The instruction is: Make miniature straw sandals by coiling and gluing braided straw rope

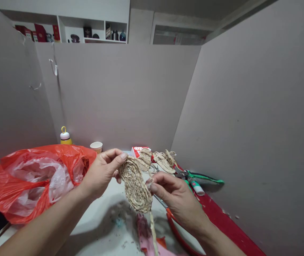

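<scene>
The left hand (pixel 98 172) pinches a tan, oval, braided-straw piece (pixel 136 185) at its upper end. The right hand (pixel 177 195) pinches a small whitish scrap (pixel 149 182), perhaps fibre, beside it.

Nothing legible, seemingly blurred print on box (pixel 138 149)

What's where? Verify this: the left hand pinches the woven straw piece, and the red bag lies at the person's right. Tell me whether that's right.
The side is wrong: the head view shows the red bag at the person's left. The left hand does pinch the woven straw piece.
</scene>
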`<state>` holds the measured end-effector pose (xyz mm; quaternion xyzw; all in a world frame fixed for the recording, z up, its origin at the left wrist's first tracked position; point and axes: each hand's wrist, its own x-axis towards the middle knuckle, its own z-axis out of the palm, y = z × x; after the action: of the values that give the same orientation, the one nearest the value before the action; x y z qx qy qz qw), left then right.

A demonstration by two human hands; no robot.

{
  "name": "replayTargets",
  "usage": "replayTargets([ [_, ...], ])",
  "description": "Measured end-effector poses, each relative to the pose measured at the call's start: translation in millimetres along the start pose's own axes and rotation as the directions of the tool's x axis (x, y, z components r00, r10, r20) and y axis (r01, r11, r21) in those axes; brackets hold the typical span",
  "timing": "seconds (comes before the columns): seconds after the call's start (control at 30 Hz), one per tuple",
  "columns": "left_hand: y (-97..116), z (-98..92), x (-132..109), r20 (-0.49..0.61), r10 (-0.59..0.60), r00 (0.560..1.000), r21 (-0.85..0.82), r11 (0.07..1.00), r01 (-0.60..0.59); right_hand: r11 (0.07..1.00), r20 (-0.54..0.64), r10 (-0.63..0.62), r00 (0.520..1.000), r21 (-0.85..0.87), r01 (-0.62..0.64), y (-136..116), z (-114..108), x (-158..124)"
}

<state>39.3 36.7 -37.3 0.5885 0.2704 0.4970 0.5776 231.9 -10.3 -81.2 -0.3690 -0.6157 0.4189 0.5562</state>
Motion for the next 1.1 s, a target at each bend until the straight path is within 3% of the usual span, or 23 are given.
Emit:
replayTargets([
  [0.13,2.6,3.7,-3.2,-0.033,-0.011,0.999,0.015,1.000,0.011,1.000,-0.025,0.008,1.000,0.000,-0.008,-8.1,-2.5,-1.8],
  [0.53,-2.4,8.3,-3.4,-0.132,0.019,0.991,0.007,1.000,-0.018,0.989,0.086,0.143,0.986,-0.060,-0.139,-6.9,-3.9,-3.0],
  [0.73,-3.4,9.5,-3.8,-0.139,0.012,0.990,-0.035,0.999,-0.017,0.964,0.056,0.241,0.969,0.103,-0.246,-4.5,-5.7,0.7],
  [1.1,-4.6,9.9,-3.9,-0.183,0.024,0.983,-0.041,0.999,-0.032,0.981,0.090,0.180,0.980,0.059,-0.185,-8.2,-7.0,-1.4],
])
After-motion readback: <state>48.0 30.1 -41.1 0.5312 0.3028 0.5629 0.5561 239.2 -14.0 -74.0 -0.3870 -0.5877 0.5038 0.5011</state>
